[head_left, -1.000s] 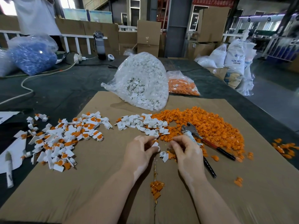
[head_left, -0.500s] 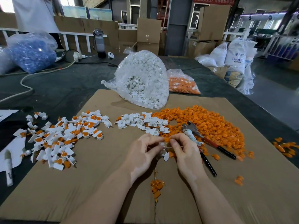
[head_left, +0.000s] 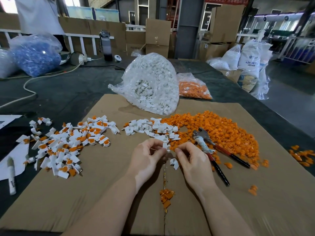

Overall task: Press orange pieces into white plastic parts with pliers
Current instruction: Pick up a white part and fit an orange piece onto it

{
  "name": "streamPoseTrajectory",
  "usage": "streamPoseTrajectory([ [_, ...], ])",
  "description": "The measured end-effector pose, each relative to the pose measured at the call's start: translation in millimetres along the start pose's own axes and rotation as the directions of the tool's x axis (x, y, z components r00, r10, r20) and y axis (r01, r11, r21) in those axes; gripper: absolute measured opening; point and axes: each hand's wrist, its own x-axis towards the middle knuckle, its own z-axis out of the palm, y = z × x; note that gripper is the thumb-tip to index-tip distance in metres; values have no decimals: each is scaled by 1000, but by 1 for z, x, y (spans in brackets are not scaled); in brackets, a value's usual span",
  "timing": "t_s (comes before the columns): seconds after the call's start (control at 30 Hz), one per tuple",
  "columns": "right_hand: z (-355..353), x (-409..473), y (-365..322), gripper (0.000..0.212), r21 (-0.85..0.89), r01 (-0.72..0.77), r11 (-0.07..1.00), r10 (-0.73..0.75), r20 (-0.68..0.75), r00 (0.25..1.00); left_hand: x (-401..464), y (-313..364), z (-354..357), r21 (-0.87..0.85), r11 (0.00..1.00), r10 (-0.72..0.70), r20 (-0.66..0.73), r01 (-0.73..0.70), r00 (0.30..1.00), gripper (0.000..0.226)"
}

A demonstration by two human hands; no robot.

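My left hand point(head_left: 147, 156) and my right hand point(head_left: 190, 157) meet over the cardboard sheet point(head_left: 105, 193), fingers curled. Between their fingertips they pinch a small white plastic part point(head_left: 165, 146). Whether an orange piece is in my right fingers I cannot tell. One more white part point(head_left: 174, 163) lies just below the fingertips. Loose white parts point(head_left: 150, 127) and a heap of orange pieces point(head_left: 219, 128) lie beyond the hands. The pliers point(head_left: 213, 149), with red and black handles, lie untouched to the right of my right hand.
A pile of assembled white-and-orange parts point(head_left: 68, 143) covers the left of the cardboard. A clear bag of white parts point(head_left: 148, 84) and a bag of orange pieces point(head_left: 194, 88) stand behind. Orange scraps point(head_left: 166, 195) lie near my wrists. A marker point(head_left: 12, 176) lies far left.
Both hands have lifted slightly off the cardboard and drawn together, raising the white part between their fingertips. The pliers have not moved.
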Motion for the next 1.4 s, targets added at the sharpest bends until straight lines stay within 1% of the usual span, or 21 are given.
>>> streamPoseTrajectory([
  [0.2,2,-2,-4,16,-216,143,966,-161,-66,985,-2,-1,2,-43,999,-20,77,24,997,9],
  [0.33,3,-3,-5,20,-255,185,949,-212,-81,974,-3,-1,3,-69,997,-11,94,17,995,10],
  [0.4,3,-4,-7,23,-259,215,942,-243,-83,966,-5,0,3,-50,999,5,100,0,995,11],
  [0.47,4,-5,-8,27,-255,245,935,-272,-79,959,-6,0,4,-19,1000,18,111,-16,994,14],
  [0.57,4,-5,-8,32,-231,231,945,-253,-71,965,-7,1,4,-22,1000,16,127,-13,992,13],
  [0.63,4,-4,-5,24,-194,200,960,-214,-55,975,-6,2,4,-55,998,0,120,7,993,8],
  [0.7,2,-3,-3,14,-99,149,984,-153,-39,987,-5,3,3,-154,987,-35,111,52,993,4],
  [0.77,1,-3,-4,6,-3,128,992,-128,-69,989,-4,4,1,-220,972,-55,111,79,992,12],
  [0.8,0,-3,-5,3,14,135,991,-133,-83,988,-4,4,0,-230,970,-52,114,77,992,16],
  [0.87,0,-2,-5,15,-4,163,987,-163,-81,983,-3,4,-2,-228,972,-30,122,58,992,21],
  [0.97,-1,-2,-5,28,-32,203,979,-204,-27,979,-3,2,-3,-202,979,-11,130,37,991,22],
  [1.07,-2,-1,-6,27,-35,218,975,-218,-3,976,-2,1,-2,-179,983,-4,128,27,992,21],
  [1.27,-2,0,-8,24,-23,187,982,-187,-7,982,-1,-2,-2,-157,987,-13,137,35,991,20],
  [1.4,-2,-1,-8,23,-46,198,979,-198,-1,980,-1,-2,-1,-111,994,11,99,0,995,12],
])
